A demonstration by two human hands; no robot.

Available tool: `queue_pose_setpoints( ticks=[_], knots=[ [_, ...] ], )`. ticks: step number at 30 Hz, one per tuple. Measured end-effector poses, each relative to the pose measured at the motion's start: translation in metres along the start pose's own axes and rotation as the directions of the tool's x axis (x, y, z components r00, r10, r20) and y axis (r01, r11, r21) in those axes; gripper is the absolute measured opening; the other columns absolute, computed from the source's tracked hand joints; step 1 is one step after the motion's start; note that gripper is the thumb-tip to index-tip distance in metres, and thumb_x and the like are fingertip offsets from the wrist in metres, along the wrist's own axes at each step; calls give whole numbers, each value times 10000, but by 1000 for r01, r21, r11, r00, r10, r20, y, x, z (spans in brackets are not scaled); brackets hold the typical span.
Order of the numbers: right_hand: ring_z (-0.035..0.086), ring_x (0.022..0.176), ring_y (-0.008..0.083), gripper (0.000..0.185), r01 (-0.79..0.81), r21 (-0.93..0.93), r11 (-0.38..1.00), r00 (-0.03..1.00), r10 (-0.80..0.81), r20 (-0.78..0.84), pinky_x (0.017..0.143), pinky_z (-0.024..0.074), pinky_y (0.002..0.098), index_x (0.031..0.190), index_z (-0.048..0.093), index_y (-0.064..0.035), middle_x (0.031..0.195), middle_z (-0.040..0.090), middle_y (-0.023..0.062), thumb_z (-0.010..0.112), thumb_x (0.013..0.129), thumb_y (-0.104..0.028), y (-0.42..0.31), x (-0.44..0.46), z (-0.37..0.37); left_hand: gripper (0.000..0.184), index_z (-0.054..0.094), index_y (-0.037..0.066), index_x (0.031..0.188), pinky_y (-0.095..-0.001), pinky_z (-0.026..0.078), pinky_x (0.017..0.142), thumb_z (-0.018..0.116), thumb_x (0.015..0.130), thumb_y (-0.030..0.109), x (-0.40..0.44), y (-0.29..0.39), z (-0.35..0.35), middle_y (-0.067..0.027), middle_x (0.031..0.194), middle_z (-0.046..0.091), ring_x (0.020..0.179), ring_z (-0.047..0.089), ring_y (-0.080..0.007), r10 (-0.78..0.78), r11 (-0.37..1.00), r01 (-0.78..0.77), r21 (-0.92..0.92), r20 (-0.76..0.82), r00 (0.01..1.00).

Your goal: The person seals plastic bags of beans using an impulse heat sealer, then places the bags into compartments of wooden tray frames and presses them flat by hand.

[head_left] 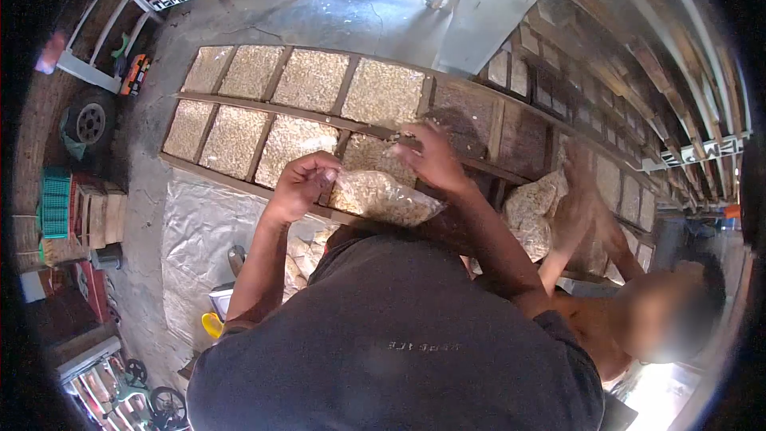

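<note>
My left hand (pixel 307 183) pinches the edge of a clear plastic bag (pixel 383 197) filled with pale beans. The bag lies tilted against my front, over the near edge of a wooden tray frame. My right hand (pixel 435 158) is above the bag's right side, over a tray partly covered with beans (pixel 369 153). Its fingers are apart and slightly blurred, and I make out nothing held in them. Bean-filled trays (pixel 311 80) stretch away to the left in two rows.
Dark trays (pixel 463 116) continue to the right. A co-worker's blurred hands (pixel 578 207) are beside another bag of beans (pixel 531 211). A silver sheet (pixel 203 231) covers the floor at left, with more bags (pixel 302 258) near me. A pillar (pixel 499 16) stands behind the trays.
</note>
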State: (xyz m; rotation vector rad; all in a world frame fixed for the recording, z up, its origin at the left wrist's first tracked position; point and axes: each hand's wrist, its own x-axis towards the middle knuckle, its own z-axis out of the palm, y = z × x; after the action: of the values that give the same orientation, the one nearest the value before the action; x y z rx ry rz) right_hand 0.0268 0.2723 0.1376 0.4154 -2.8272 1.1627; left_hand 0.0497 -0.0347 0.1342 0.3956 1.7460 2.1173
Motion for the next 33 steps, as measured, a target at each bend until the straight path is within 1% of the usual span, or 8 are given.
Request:
queue_pose_setpoints(
  ticks=[8, 10, 12, 15, 19, 25, 28, 33],
  knots=[
    [618, 1072, 414, 299, 319, -24, 947, 947, -318, 35, 946, 500, 470, 1218, 695, -42, 1147, 660, 199, 681, 945, -162, 55, 33, 55, 192, 705, -15, 1178, -302, 562, 783, 598, 1033, 50, 11, 6, -25, -75, 1009, 729, 918, 698, -169, -169, 964, 201, -173, 180, 969],
    [608, 1106, 410, 340, 273, 21, 962, 962, -273, 16, 973, 495, 479, 1220, 687, -48, 1166, 660, 195, 662, 883, -79, 64, 31, 53, 220, 716, 35, 1195, -400, 590, 762, 603, 1006, 49, 37, -23, -32, -113, 1046, 745, 923, 726, -260, -202, 978, 192, -76, -163, 966],
    [605, 1116, 414, 350, 196, 20, 980, 978, -194, -77, 983, 494, 485, 1206, 686, -46, 1169, 662, 195, 656, 857, -51, 72, 24, 45, 200, 738, 51, 1133, -436, 578, 809, 659, 949, 63, 68, -16, -28, -139, 1055, 718, 968, 703, -325, 305, 588, 41, 808, -268, 914],
    [617, 1097, 430, 287, -6, -152, 988, 980, -24, -196, 968, 507, 487, 1155, 700, -38, 1161, 669, 205, 671, 875, -90, 88, 25, 15, 197, 754, 38, 1074, -451, 565, 860, 689, 890, 63, 94, -48, -45, -169, 1061, 683, 994, 665, -376, 373, 444, 15, 896, -201, 906],
    [641, 1100, 431, 238, -116, -516, 849, 961, -35, -273, 948, 527, 478, 1140, 712, -37, 1198, 669, 223, 687, 916, -116, 84, 26, -16, 226, 744, 22, 1060, -461, 551, 823, 692, 841, 15, 98, -61, -49, -182, 974, 678, 943, 661, -408, 387, 469, -89, 879, -114, 915],
    [695, 1036, 373, 302, -145, -131, 981, 980, 123, -159, 896, 553, 440, 1191, 685, 2, 1170, 692, 203, 702, 975, -209, 49, 65, -5, 318, 721, 17, 1072, -470, 543, 890, 656, 768, -48, 129, -52, -1, -192, 1081, 715, 1020, 677, -391, 306, 647, -344, 680, 181, 934],
    [712, 982, 312, 300, -213, 158, 964, 959, 238, -157, 878, 558, 398, 1197, 686, 2, 1104, 712, 176, 697, 992, -216, 44, 86, -6, 348, 731, 55, 1134, -461, 536, 975, 691, 801, -36, 130, -22, 30, -169, 1261, 713, 1142, 685, -356, 102, 849, -173, 500, 166, 981],
    [704, 1024, 318, 291, -67, -21, 998, 990, 64, -125, 910, 551, 400, 1225, 683, -19, 1126, 708, 184, 691, 1003, -208, 56, 79, -22, 289, 716, 58, 1158, -484, 523, 987, 712, 871, 95, 58, -37, -62, -173, 1170, 695, 1111, 641, -396, 371, 442, 122, 889, -305, 877]
  ],
)
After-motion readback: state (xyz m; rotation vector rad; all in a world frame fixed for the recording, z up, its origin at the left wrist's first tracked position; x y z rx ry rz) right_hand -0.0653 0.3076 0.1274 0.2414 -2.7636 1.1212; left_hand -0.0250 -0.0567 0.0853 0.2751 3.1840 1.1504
